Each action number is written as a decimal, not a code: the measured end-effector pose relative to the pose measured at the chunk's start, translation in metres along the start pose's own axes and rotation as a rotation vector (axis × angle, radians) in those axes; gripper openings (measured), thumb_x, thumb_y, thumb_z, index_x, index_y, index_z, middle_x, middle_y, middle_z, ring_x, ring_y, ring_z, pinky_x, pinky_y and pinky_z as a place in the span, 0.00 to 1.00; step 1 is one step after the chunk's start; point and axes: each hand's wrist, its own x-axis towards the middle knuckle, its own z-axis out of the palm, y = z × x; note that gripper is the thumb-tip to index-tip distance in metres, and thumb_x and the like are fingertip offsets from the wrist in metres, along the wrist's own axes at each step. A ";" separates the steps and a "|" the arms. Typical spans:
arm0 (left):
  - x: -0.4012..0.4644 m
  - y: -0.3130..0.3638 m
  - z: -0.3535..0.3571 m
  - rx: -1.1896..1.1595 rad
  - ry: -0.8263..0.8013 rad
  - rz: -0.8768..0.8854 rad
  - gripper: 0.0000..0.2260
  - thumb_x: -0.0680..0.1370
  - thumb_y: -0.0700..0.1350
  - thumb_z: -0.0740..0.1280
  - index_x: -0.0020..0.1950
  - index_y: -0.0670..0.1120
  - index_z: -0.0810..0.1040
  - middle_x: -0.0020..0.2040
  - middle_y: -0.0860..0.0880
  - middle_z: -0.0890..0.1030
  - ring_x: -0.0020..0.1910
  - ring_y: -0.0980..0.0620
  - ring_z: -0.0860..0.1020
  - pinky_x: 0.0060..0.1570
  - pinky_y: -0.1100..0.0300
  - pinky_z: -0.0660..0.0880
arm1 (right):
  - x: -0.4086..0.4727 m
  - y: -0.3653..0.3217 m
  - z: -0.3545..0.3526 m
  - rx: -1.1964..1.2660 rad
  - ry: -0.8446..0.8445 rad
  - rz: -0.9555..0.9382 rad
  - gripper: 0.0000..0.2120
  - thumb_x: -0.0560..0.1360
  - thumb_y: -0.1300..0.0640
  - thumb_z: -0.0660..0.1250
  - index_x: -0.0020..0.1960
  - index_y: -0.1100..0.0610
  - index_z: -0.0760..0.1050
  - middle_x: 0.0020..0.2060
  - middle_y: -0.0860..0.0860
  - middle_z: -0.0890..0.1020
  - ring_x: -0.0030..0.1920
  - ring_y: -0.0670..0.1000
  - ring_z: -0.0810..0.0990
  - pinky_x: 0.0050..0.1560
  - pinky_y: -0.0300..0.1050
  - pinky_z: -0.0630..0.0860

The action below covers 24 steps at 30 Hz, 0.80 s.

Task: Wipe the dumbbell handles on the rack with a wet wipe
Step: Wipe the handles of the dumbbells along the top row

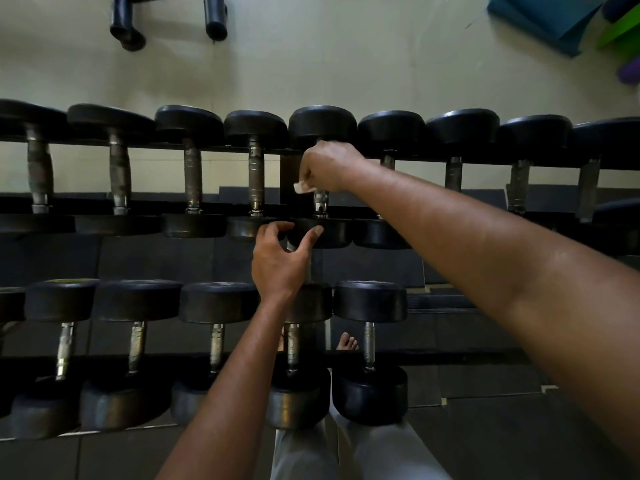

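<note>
A two-tier rack holds several black-headed dumbbells with worn metal handles. My right hand is closed around the handle of an upper-row dumbbell, with a white wet wipe pinched between fingers and handle; only the lower end of that handle shows. My left hand hovers at the near head of the same dumbbell, fingers spread, thumb and index fingertip touching its rim. The neighbouring handle on the left is bare.
The lower row has several dumbbells, one right of my left forearm. Black bench legs stand on the pale floor beyond the rack. Teal and green mats lie at the top right. My bare foot shows through the rack.
</note>
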 end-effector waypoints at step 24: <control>-0.016 0.042 0.015 0.057 -0.081 0.137 0.17 0.79 0.59 0.75 0.61 0.50 0.79 0.54 0.55 0.79 0.50 0.59 0.78 0.50 0.61 0.79 | -0.125 0.083 0.020 1.139 0.080 0.365 0.16 0.80 0.54 0.75 0.68 0.49 0.82 0.59 0.49 0.84 0.59 0.45 0.83 0.58 0.41 0.82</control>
